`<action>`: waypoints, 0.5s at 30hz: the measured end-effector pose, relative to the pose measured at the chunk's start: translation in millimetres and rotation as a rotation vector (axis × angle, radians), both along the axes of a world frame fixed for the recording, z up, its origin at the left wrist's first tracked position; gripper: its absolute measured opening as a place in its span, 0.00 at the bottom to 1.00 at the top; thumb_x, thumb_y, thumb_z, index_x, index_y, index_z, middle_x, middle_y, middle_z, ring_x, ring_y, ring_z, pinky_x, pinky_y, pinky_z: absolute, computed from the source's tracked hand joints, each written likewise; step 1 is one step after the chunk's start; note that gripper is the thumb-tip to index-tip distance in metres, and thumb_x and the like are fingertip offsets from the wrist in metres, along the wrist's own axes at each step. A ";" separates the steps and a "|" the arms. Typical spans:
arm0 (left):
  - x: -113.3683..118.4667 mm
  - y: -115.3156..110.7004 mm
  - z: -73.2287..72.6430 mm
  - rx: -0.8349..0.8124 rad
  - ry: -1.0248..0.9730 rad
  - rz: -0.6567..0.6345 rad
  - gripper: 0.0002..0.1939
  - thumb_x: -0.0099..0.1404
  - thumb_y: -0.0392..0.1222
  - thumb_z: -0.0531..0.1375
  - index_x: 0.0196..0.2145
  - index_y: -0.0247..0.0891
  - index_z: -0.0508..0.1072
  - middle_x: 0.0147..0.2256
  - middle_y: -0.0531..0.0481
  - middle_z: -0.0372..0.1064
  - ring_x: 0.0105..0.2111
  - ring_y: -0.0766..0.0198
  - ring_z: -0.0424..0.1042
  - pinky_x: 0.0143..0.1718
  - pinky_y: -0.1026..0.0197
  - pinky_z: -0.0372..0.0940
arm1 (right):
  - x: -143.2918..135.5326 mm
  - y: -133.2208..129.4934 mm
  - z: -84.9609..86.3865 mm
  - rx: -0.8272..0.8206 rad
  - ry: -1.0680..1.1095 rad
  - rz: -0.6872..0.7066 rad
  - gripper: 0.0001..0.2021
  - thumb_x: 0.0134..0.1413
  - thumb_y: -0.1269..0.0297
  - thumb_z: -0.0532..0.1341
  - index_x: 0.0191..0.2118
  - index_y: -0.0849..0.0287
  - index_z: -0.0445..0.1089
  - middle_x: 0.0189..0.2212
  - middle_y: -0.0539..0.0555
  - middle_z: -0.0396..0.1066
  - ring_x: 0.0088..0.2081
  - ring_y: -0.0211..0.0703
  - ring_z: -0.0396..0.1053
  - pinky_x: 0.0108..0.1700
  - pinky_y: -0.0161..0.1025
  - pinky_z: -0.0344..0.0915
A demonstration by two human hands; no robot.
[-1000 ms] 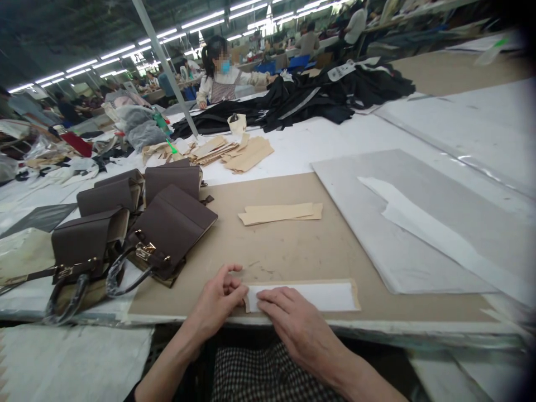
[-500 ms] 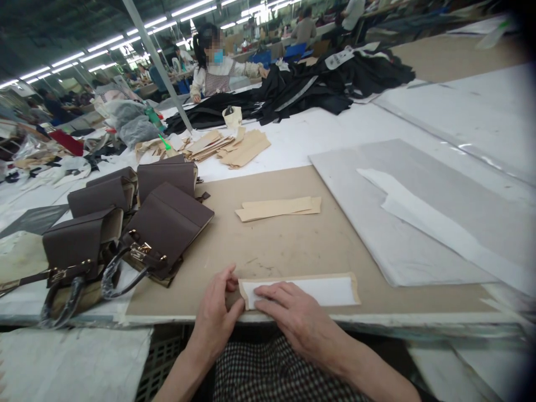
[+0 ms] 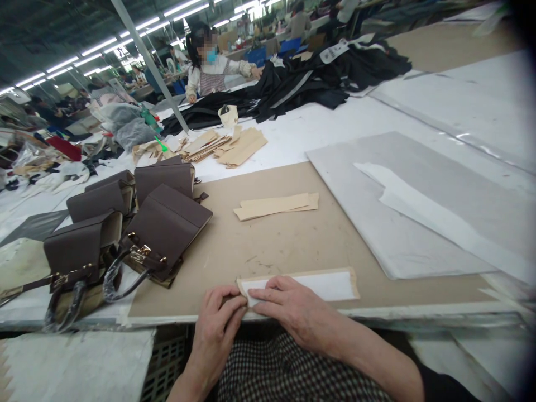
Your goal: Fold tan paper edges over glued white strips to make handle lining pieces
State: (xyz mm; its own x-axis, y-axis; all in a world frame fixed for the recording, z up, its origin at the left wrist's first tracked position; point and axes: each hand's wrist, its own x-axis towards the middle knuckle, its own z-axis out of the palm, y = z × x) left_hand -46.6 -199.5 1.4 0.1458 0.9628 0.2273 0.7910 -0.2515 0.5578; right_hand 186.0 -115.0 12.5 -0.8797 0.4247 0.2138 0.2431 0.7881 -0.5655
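A white strip with tan edging (image 3: 330,286) lies near the table's front edge. At its left end, my left hand (image 3: 218,315) has thumb and fingertips closed on the tan edge. The fingers of my right hand (image 3: 288,310) rest flat on the strip's left part, stretched out and pressing it down. That hand covers some of the white surface. Two tan strips (image 3: 276,206), partly overlapping, lie farther back on the brown board (image 3: 268,245).
Dark brown handbags (image 3: 167,223) stand at the left. Tan pieces (image 3: 243,148) are stacked behind the board. A grey sheet (image 3: 402,223) carries a white piece (image 3: 422,206) at the right. Across the table, a person (image 3: 211,72) is beside black fabric (image 3: 288,89).
My left hand's raised, spread fingers have come down and closed on the strip's left edge. My right hand has shifted slightly left along the strip. The view has tilted a little.
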 end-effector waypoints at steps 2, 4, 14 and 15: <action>-2.6 -2.6 -4.1 0.039 0.014 -0.010 0.13 0.72 0.34 0.58 0.50 0.45 0.74 0.50 0.46 0.66 0.51 0.58 0.65 0.52 0.54 0.66 | 0.1 -1.0 -1.5 0.003 0.013 -0.010 0.17 0.62 0.79 0.59 0.54 0.58 0.70 0.60 0.53 0.68 0.51 0.49 0.62 0.56 0.48 0.64; -4.3 -4.4 -6.5 0.075 0.033 -0.022 0.15 0.72 0.33 0.57 0.53 0.46 0.74 0.51 0.45 0.66 0.52 0.58 0.66 0.52 0.54 0.67 | 0.3 -1.8 -2.5 0.001 0.024 -0.015 0.19 0.61 0.80 0.59 0.55 0.58 0.70 0.60 0.54 0.68 0.51 0.49 0.62 0.56 0.48 0.64; -5.8 -3.3 -3.0 0.122 0.218 -0.091 0.20 0.71 0.30 0.55 0.57 0.44 0.72 0.52 0.42 0.66 0.52 0.56 0.67 0.51 0.53 0.69 | -0.2 -3.3 -3.2 0.017 0.069 -0.033 0.18 0.61 0.79 0.59 0.55 0.58 0.70 0.58 0.56 0.69 0.50 0.47 0.64 0.55 0.48 0.66; -5.9 -2.7 -1.7 0.119 0.239 -0.099 0.20 0.71 0.30 0.55 0.57 0.44 0.72 0.52 0.42 0.66 0.51 0.55 0.67 0.50 0.53 0.69 | -0.1 -3.6 -3.6 0.017 0.069 -0.035 0.18 0.61 0.79 0.59 0.54 0.58 0.71 0.59 0.56 0.69 0.50 0.48 0.64 0.55 0.48 0.66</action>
